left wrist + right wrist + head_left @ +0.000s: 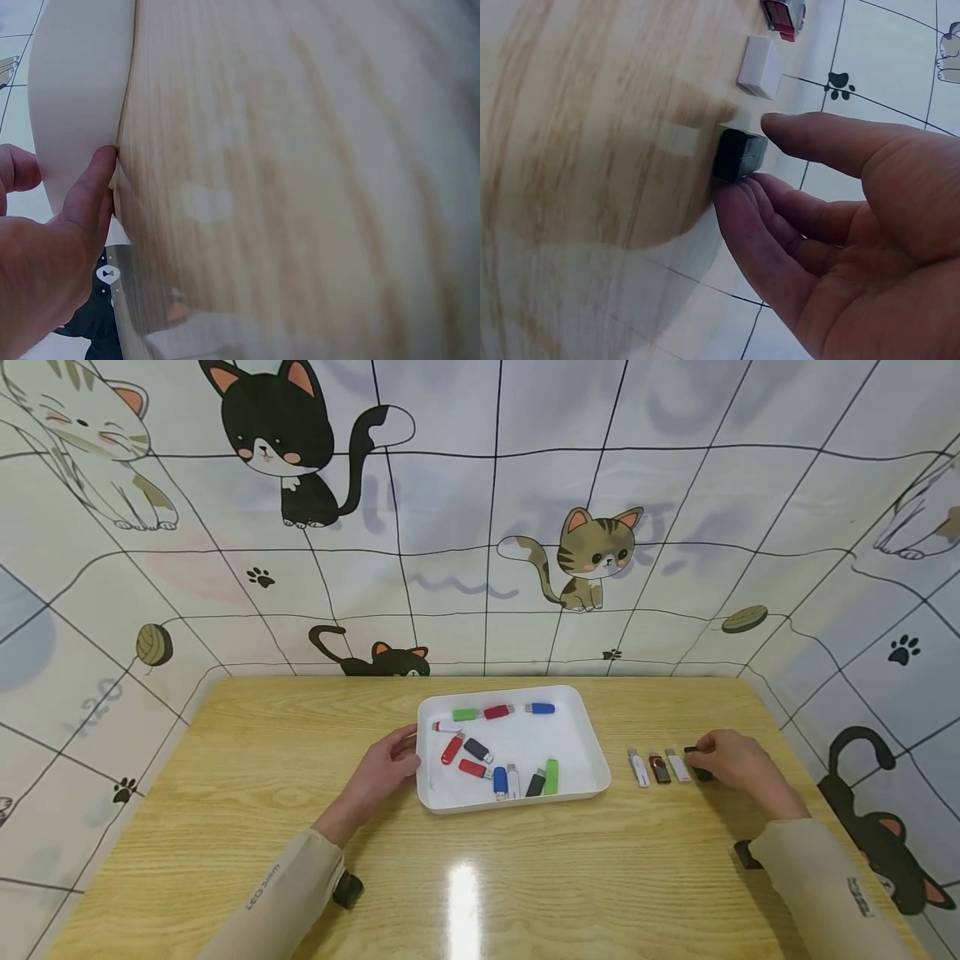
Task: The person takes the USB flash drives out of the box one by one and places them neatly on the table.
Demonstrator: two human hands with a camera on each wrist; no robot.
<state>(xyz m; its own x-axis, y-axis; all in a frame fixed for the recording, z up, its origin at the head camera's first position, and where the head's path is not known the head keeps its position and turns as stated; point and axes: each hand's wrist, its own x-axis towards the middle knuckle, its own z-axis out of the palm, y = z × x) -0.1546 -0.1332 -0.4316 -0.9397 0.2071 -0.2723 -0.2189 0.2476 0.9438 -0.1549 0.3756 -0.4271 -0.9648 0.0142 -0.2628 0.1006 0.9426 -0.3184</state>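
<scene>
So my right hand [738, 768] has what looks like a loose thumb-and-finger pinch on the black stick [735, 157], right down on the table [600, 877]. I'd guess it's light, stiff and a bit slick, not fragile, so I'd hold it by the long sides of the casing and leave the plug alone. Just left of that hand there's a silvery stick [638, 769], a dark red stick [660, 768] and a white stick [678, 766] in a row. My left hand [382, 777] just rests relaxed fingers against the white tray [558, 743], with loose green, red, blue, white and dark sticks inside.
</scene>
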